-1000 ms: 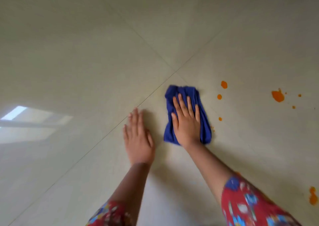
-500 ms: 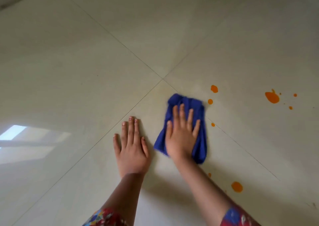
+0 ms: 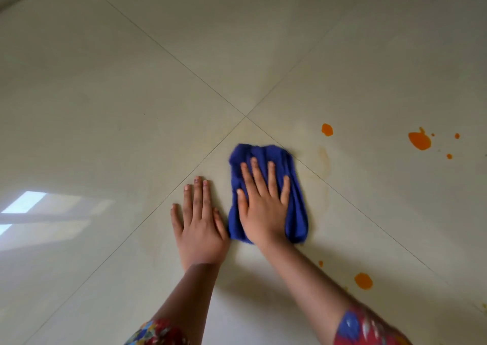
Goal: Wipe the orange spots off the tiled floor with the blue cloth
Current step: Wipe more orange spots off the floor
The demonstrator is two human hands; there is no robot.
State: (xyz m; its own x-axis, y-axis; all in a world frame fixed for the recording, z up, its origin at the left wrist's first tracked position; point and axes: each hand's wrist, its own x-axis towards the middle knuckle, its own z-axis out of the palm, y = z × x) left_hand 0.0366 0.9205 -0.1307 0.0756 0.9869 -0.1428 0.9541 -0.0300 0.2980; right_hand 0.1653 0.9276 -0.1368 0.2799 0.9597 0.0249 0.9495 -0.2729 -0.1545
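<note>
Seen from the head camera, a person leans over a pale tiled floor (image 3: 105, 107) with both arms stretched forward.

The right hand (image 3: 263, 207) lies flat, palm down, on a crumpled blue cloth (image 3: 295, 213). Its fingers (image 3: 271, 178) are straight and spread a little apart, pressing on the cloth rather than gripping it. The cloth sits just below and right of the point where four tiles meet, across one grout line. Its far edge and its near right corner show past the hand; the middle is covered by the palm.

The left hand (image 3: 200, 228) rests flat on the bare tile just beside the cloth, its thumb side close to the cloth's left edge; whether they touch is hard to tell. Its fingers are straight and nearly together, with the little finger set slightly off. It holds nothing.

Orange spots remain on the right. One spot (image 3: 327, 129) lies beyond the cloth, a larger blot (image 3: 419, 141) with small specks around it sits farther right, and another spot (image 3: 363, 281) lies near the right forearm. A faint yellowish smear (image 3: 325, 160) curves down the tile just right of the cloth.

Patterned red sleeves (image 3: 369, 329) are cut off by the bottom edge. The hands and cloth are slightly blurred. A bright window reflection (image 3: 26, 202) shines on the floor at left.
</note>
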